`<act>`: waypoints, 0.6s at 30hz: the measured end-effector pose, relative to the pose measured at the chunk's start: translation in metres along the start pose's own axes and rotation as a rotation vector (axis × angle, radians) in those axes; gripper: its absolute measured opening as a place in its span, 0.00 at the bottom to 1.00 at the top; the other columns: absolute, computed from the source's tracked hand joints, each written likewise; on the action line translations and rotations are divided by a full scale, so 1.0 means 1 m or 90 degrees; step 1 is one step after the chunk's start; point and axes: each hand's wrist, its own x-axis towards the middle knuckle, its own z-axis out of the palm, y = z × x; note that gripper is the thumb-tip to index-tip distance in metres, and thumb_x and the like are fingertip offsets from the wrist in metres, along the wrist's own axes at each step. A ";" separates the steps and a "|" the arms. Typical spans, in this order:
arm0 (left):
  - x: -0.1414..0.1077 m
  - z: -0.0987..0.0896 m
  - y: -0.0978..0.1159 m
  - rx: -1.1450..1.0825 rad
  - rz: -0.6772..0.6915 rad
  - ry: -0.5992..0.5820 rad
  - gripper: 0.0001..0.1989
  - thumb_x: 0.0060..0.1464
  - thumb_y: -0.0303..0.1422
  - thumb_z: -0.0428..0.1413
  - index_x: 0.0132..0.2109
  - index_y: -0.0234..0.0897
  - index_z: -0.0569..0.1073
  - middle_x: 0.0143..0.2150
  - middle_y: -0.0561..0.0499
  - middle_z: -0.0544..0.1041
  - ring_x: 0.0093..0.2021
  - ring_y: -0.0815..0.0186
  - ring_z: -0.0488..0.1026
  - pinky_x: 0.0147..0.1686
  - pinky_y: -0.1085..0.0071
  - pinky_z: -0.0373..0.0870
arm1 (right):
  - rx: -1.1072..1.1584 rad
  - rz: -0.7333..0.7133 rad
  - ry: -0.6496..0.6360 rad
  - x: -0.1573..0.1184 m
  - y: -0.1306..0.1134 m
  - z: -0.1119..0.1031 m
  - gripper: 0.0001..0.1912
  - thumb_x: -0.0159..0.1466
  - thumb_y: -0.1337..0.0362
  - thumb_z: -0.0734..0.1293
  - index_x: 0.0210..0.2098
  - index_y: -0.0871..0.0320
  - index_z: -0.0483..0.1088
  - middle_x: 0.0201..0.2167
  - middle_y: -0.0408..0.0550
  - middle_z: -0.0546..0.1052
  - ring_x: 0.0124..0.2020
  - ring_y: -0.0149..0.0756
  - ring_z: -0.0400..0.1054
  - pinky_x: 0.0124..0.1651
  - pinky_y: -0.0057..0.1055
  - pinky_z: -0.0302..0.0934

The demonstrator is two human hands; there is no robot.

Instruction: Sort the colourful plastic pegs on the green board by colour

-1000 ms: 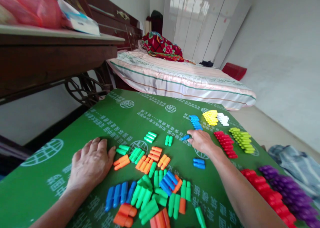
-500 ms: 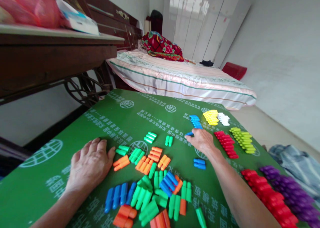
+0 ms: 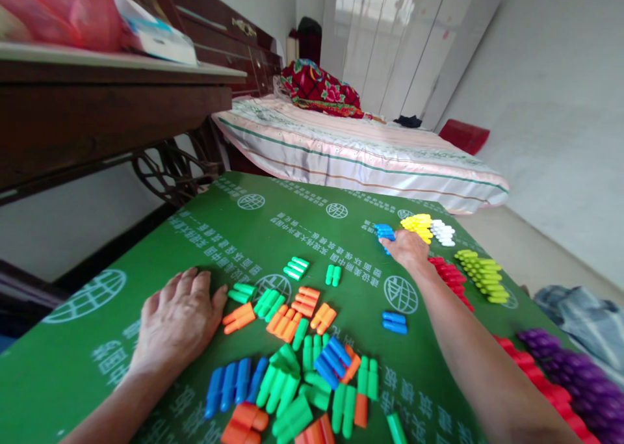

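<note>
My left hand [image 3: 179,320] lies palm down on the green board [image 3: 195,236], fingers spread and holding nothing, its thumb near green pieces [image 3: 242,292] and an orange pair [image 3: 238,317]. Over at the far right, my right hand [image 3: 408,248] has its fingertips at the near end of the blue row [image 3: 385,231]; the fingers are pressed together and partly hide the pieces there. A separate blue pair [image 3: 394,322] lies nearer to me. Green, orange and blue pieces are heaped at the front middle, with green clusters [image 3: 296,268] behind them.
Yellow [image 3: 417,227], white [image 3: 442,233], lime [image 3: 482,275], red [image 3: 449,279] and purple [image 3: 575,379] rows line the board's right side. A bed [image 3: 361,145] stands beyond, a dark wooden table [image 3: 112,119] at left, and checked cloth [image 3: 580,314] at right.
My right hand has moved away from me to the blue row, and the blue piece at its fingertips is no longer separately visible. My left hand stays in place. The view has shifted slightly.
</note>
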 end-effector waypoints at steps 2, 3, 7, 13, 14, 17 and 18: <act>0.000 0.000 -0.001 0.002 0.003 -0.005 0.38 0.57 0.47 0.24 0.58 0.26 0.63 0.62 0.36 0.64 0.64 0.48 0.57 0.61 0.51 0.57 | 0.000 0.000 0.002 0.002 -0.001 0.001 0.26 0.63 0.45 0.60 0.44 0.59 0.77 0.44 0.61 0.79 0.48 0.48 0.73 0.45 0.36 0.66; 0.000 0.000 -0.001 0.003 0.002 -0.006 0.38 0.57 0.47 0.24 0.58 0.26 0.63 0.62 0.36 0.64 0.64 0.48 0.57 0.61 0.51 0.57 | -0.001 -0.001 0.004 0.003 -0.001 0.002 0.26 0.63 0.45 0.60 0.44 0.59 0.77 0.45 0.61 0.79 0.48 0.48 0.73 0.45 0.36 0.66; 0.000 0.001 -0.001 0.005 -0.001 0.003 0.39 0.57 0.48 0.23 0.58 0.27 0.64 0.62 0.37 0.64 0.63 0.48 0.58 0.60 0.51 0.58 | -0.011 0.002 0.009 0.006 -0.001 0.005 0.26 0.63 0.44 0.61 0.44 0.59 0.77 0.44 0.60 0.79 0.47 0.48 0.73 0.44 0.35 0.66; 0.001 0.003 -0.001 0.001 0.004 0.006 0.41 0.56 0.49 0.22 0.58 0.27 0.64 0.61 0.37 0.65 0.63 0.48 0.58 0.60 0.51 0.59 | -0.017 -0.002 0.011 0.005 0.000 0.008 0.26 0.63 0.45 0.61 0.44 0.59 0.77 0.45 0.60 0.79 0.48 0.49 0.73 0.45 0.36 0.66; 0.001 0.003 -0.001 0.002 0.006 0.006 0.41 0.56 0.49 0.22 0.58 0.27 0.64 0.61 0.37 0.65 0.63 0.48 0.58 0.60 0.51 0.59 | -0.017 -0.003 0.011 0.004 0.000 0.008 0.26 0.63 0.45 0.61 0.44 0.60 0.77 0.45 0.60 0.79 0.48 0.49 0.73 0.46 0.37 0.66; 0.001 0.005 -0.002 0.008 0.010 0.012 0.42 0.56 0.50 0.21 0.57 0.27 0.64 0.61 0.36 0.65 0.63 0.48 0.58 0.60 0.51 0.59 | -0.020 -0.003 0.005 0.005 0.000 0.009 0.26 0.64 0.46 0.60 0.45 0.60 0.77 0.45 0.61 0.78 0.48 0.49 0.73 0.46 0.37 0.66; 0.001 0.005 -0.002 0.009 0.010 0.013 0.42 0.56 0.50 0.21 0.57 0.27 0.64 0.61 0.36 0.65 0.63 0.48 0.58 0.60 0.51 0.60 | -0.021 0.000 0.004 0.005 0.000 0.009 0.26 0.64 0.46 0.60 0.45 0.60 0.77 0.46 0.60 0.78 0.48 0.48 0.73 0.46 0.36 0.66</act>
